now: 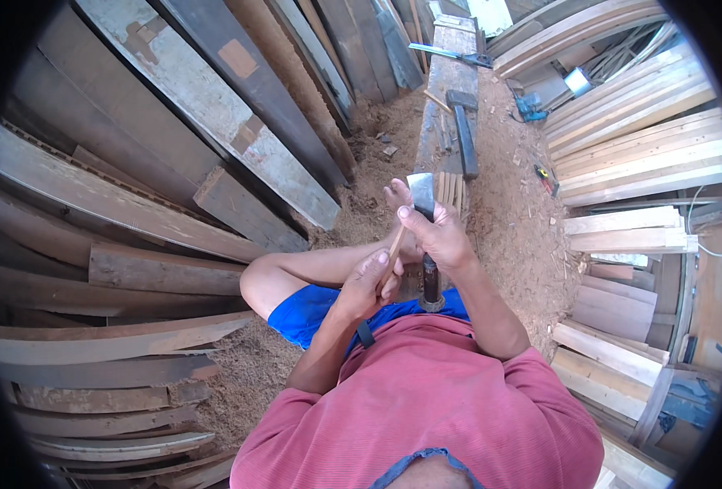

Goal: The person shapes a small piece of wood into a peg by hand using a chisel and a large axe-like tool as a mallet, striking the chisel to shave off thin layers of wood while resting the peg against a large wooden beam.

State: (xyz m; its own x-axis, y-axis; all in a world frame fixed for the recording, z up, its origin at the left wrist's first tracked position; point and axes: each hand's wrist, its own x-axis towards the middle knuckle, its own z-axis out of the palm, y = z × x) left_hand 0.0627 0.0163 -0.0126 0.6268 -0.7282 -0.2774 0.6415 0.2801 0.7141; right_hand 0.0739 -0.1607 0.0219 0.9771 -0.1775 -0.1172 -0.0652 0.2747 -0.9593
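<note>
My left hand (369, 283) is closed around the lower end of a thin wooden stick (396, 244), which slants up toward my right hand. My right hand (446, 241) grips a wide-bladed chisel (421, 192) near its neck, with the thumb close to the stick's upper end. The chisel's blade points away from me, and its dark handle (431, 281) hangs below my palm toward my lap. Just past the blade, several narrow wooden strips (452, 189) lie at the near end of a bench plank.
On the narrow plank bench (444, 77) lie a dark hammer-like tool (464, 134) and a handsaw (449, 55). A teal power tool (530, 107) and a small yellow-and-red tool (546, 179) sit at right. Boards (214, 106) lean at left; stacked lumber (646, 167) stands right. Sawdust (516, 244) covers the ground.
</note>
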